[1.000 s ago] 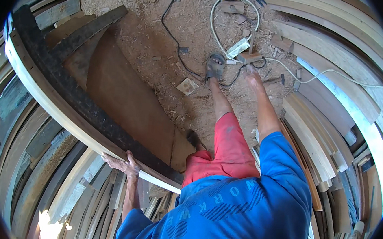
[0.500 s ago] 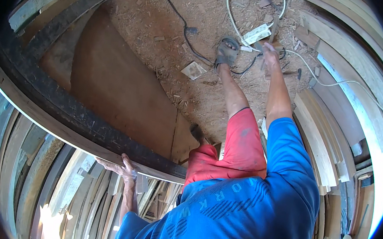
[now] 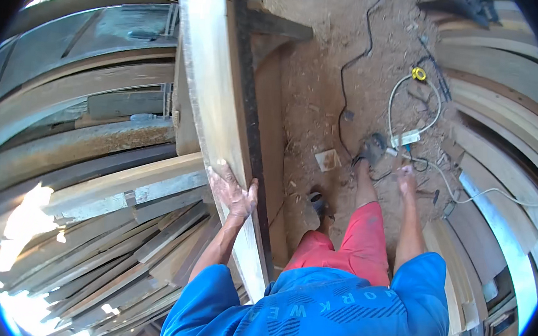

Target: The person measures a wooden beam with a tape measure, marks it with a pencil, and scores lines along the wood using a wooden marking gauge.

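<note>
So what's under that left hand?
Under the left hand is a long pale board, which shows above and below the hand in the picture. The patch right beneath is covered, so I can't see whether it has any marks.

one left hand (image 3: pixel 233 193), one right hand (image 3: pixel 407 176), two sandals (image 3: pixel 317 203), one white power strip (image 3: pixel 405 139), one pale square piece (image 3: pixel 328 160)

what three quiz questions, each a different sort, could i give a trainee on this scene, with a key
1. Multiple choice: what does the person's left hand touch? (a) the pale board (b) the shorts (c) a sandal
2. True or false: the white power strip lies on the ground.
3. Fill the gap: the person's shirt is ____ in colour.

Key: 1. (a); 2. true; 3. blue.
</note>
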The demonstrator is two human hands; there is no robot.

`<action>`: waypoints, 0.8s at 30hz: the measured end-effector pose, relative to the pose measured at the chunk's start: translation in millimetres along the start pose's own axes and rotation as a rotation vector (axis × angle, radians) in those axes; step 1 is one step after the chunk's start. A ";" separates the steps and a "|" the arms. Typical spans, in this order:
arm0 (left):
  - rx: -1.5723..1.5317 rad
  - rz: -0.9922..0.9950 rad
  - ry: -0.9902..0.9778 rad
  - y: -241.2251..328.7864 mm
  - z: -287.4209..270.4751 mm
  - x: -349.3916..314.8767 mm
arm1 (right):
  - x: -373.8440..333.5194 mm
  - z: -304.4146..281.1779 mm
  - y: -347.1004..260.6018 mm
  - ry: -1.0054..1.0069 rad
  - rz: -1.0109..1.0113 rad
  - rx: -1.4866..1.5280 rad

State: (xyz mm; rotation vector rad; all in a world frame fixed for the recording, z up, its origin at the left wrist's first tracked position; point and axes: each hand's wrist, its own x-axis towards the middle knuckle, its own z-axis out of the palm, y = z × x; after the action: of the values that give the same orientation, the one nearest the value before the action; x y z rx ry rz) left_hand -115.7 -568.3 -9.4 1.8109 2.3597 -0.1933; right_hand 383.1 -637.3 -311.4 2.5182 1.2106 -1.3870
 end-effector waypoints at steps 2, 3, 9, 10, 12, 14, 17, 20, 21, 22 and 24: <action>-0.003 -0.042 0.027 -4.5 -0.3 -6.7 | -40.0 -14.2 -54.1 0.018 -0.107 0.070; 0.005 -0.081 -0.006 -2.6 -2.0 -7.2 | -54.1 -15.7 -69.4 0.041 -0.155 0.132; 0.004 -0.115 0.026 -5.7 -6.2 -22.3 | -194.6 -60.5 -194.5 0.056 -0.464 0.519; -0.023 -0.110 0.055 -8.6 -0.4 -30.6 | -219.7 -69.8 -210.6 -0.026 -0.494 0.686; -0.056 0.020 0.031 -14.5 5.6 -57.3 | -292.0 -102.5 -251.4 -0.219 -0.490 0.992; -0.501 0.109 -0.219 -9.1 -17.9 -83.4 | -373.9 -133.5 -290.4 -0.470 -0.632 1.496; -1.340 0.171 -0.554 3.7 -80.1 -150.1 | -448.3 -150.4 -302.5 -0.761 -0.678 1.727; -1.868 0.301 -0.511 0.2 -144.7 -198.0 | -492.8 -145.7 -307.0 -1.009 -0.794 1.771; -2.006 0.412 -0.457 -0.7 -178.8 -211.2 | -505.5 -141.7 -303.8 -1.018 -0.795 1.755; -2.139 0.525 -0.386 -6.6 -197.7 -220.2 | -517.8 -136.8 -302.2 -1.068 -0.830 1.730; -2.231 0.569 -0.320 -30.1 -204.9 -222.5 | -539.5 -124.2 -304.9 -1.143 -0.865 1.684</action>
State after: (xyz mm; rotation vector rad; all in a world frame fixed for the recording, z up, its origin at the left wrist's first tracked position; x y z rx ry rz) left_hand -98.3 -745.6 237.0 0.7608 0.5034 1.3721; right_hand 113.5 -711.9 255.3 0.1405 0.7369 -4.1701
